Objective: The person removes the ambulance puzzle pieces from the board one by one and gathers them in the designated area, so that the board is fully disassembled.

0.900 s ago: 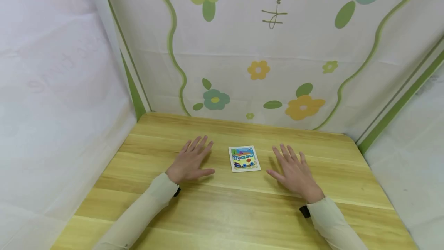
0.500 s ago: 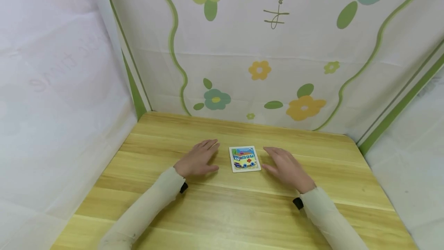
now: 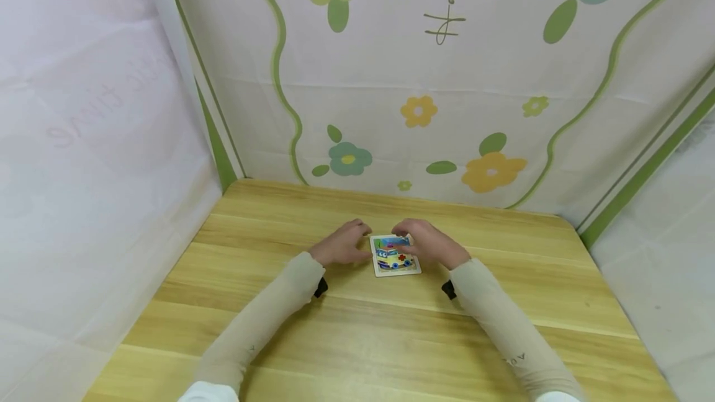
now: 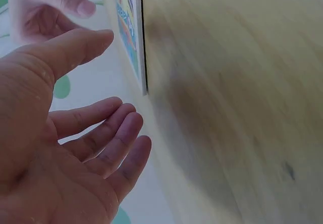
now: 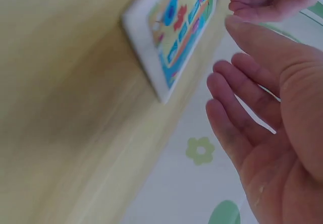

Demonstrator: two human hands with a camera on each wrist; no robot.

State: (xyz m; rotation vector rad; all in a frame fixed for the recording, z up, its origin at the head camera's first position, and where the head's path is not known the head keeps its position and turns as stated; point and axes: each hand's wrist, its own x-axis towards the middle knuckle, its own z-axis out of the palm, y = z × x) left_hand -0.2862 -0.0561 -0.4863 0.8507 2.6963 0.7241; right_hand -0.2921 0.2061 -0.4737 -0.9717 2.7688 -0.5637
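A small square picture board (image 3: pixel 398 267) with a white border lies flat on the wooden table (image 3: pixel 357 340). Its picture is a cartoon yellow ambulance with a red cross. My left hand (image 3: pixel 342 244) is at the board's left edge, fingers loosely bent and nothing in them; the left wrist view has its thumb and fingertips apart from the board (image 4: pixel 132 37). Over the upper right part of the board hovers my right hand (image 3: pixel 429 244), hiding some of the picture. Seen from the right wrist, its relaxed fingers (image 5: pixel 237 115) do not touch the board (image 5: pixel 174 37).
A white cloth (image 3: pixel 380 54) printed with flowers and green wavy lines hangs behind the table's far edge. White cloth sides (image 3: pixel 84 203) stand at left and right. Both wrists wear dark bands, the left one (image 3: pixel 321 287) lower than its hand.
Both hands have moved inward toward the board from either side, and their spread fingers have drawn together and bent. The right hand now overlaps the board's upper right. The board stays in place.
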